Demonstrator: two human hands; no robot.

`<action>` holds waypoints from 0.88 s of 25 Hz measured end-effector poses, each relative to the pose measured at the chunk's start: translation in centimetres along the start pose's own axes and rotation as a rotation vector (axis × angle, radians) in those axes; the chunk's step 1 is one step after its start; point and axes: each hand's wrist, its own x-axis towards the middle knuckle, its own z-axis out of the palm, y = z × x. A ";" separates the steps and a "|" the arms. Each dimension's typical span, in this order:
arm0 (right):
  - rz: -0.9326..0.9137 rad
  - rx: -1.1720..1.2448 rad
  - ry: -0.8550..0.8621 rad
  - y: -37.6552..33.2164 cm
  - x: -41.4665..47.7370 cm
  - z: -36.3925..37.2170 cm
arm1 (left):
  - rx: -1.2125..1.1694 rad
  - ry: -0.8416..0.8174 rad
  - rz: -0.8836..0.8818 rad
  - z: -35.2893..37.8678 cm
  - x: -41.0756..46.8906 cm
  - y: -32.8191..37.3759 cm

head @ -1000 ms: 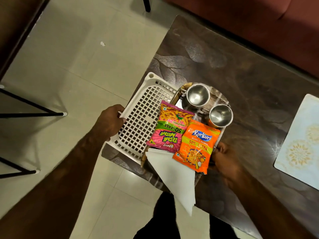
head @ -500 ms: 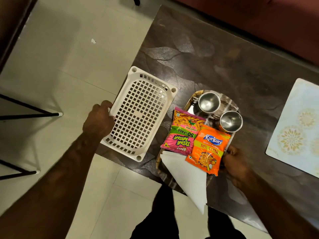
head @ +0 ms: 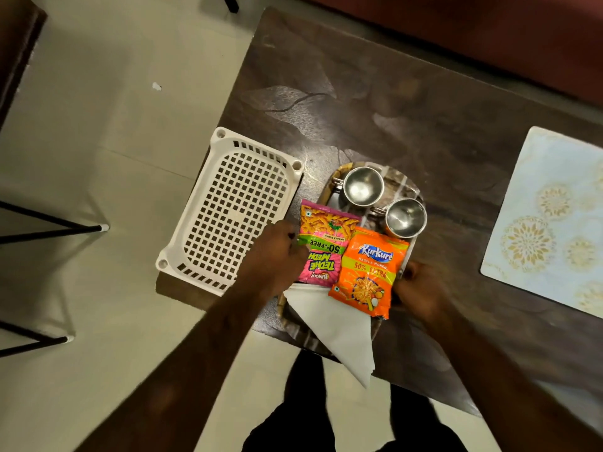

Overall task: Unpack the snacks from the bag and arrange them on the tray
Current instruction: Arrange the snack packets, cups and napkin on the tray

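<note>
An oval tray lies on the dark table near its front edge. On it lie a pink Bingo snack packet and, beside it, an orange Kurkure packet. Two steel cups stand at the tray's far end. A folded white napkin hangs over the near rim. My left hand curls round the tray's left edge, touching the pink packet. My right hand grips the right rim beside the orange packet. No bag is in view.
A white perforated plastic basket lies left of the tray at the table's left corner. A pale patterned placemat lies at the right. Black metal legs stand on the tiled floor at the left.
My left hand has let go of the white basket and moved right to the tray's left edge. The basket now lies apart from the tray. My right hand stays on the right rim.
</note>
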 end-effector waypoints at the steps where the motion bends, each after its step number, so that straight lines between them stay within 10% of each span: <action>1: -0.006 -0.077 0.023 -0.1 -0.1 -0.1 | 0.002 -0.030 -0.013 0.5 0.2 0.2; 7: -0.065 -0.017 0.258 0.9 -1.7 -0.3 | 0.014 -0.075 -0.040 1.4 1.0 1.0; 22: 0.151 0.697 -0.183 -2.1 -4.2 3.6 | -0.393 0.044 -0.239 -3.8 0.1 -1.3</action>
